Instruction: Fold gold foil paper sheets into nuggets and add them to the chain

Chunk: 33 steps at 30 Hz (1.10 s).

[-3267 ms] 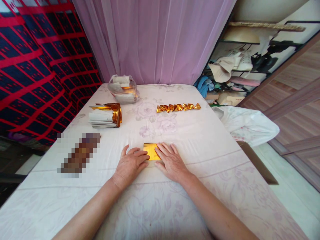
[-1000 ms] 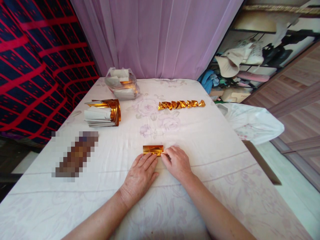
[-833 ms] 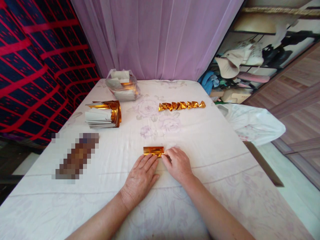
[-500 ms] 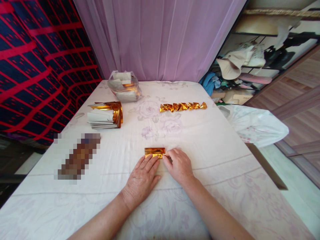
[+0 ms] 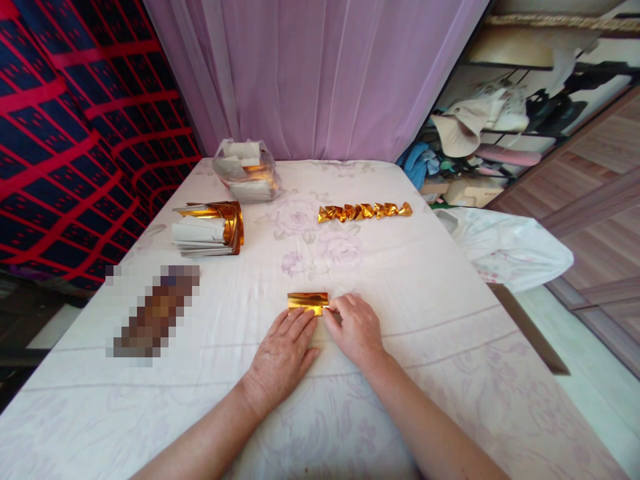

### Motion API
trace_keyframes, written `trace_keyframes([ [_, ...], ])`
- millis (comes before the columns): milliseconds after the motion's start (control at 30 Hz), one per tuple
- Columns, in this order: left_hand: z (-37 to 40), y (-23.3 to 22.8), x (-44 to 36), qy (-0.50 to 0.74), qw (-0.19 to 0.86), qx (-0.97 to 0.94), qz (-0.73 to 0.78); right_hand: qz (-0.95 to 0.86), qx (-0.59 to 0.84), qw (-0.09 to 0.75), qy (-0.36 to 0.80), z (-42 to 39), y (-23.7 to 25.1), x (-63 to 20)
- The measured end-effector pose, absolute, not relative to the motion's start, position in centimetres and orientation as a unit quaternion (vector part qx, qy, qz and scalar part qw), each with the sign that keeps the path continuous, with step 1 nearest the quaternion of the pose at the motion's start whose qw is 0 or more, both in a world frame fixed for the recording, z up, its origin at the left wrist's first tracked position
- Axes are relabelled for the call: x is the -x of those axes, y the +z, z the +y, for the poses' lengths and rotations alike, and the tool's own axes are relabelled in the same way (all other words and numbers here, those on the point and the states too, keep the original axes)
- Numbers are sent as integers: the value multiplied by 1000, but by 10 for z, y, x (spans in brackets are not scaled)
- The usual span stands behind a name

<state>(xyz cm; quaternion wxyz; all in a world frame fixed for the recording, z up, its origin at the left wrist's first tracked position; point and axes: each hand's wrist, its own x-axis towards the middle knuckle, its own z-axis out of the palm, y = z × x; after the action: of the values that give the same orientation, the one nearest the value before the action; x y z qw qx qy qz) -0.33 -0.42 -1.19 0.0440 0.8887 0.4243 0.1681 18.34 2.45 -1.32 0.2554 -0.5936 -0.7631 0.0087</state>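
A small folded strip of gold foil paper (image 5: 307, 299) lies on the floral tablecloth in front of me. My left hand (image 5: 283, 350) is flat, its fingertips resting on the strip's near edge. At the strip's right end, my right hand (image 5: 356, 328) has curled fingers, with thumb and forefinger pinching the corner. A bit of white paper backing shows beside those fingertips. Farther off, a row of folded gold foil pieces (image 5: 365, 212) runs across the right side. To the left stands a bent stack of gold foil sheets with white backs (image 5: 207, 233).
Behind the stack is a clear plastic bag (image 5: 246, 175) with more foil sheets. A pixelated brown item (image 5: 157, 310) lies at the left. A purple curtain (image 5: 320, 80) hangs behind the table. Past its right edge are a white plastic bag (image 5: 520, 250) and shelves with a cap (image 5: 457, 130).
The view has shifted slightly. Both hands stay at the foil strip in nearly the same pose, and the strip's upper part now reflects brighter gold.
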Motion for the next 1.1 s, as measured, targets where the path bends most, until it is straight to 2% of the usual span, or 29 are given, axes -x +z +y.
trace_keyframes([
  [633,-4,-13,5,160,37,-893,419,-760,595,260,20,24,-13,-184],
  [1100,-3,-14,4,161,30,-891,423,-764,607,216,16,24,-7,-178],
])
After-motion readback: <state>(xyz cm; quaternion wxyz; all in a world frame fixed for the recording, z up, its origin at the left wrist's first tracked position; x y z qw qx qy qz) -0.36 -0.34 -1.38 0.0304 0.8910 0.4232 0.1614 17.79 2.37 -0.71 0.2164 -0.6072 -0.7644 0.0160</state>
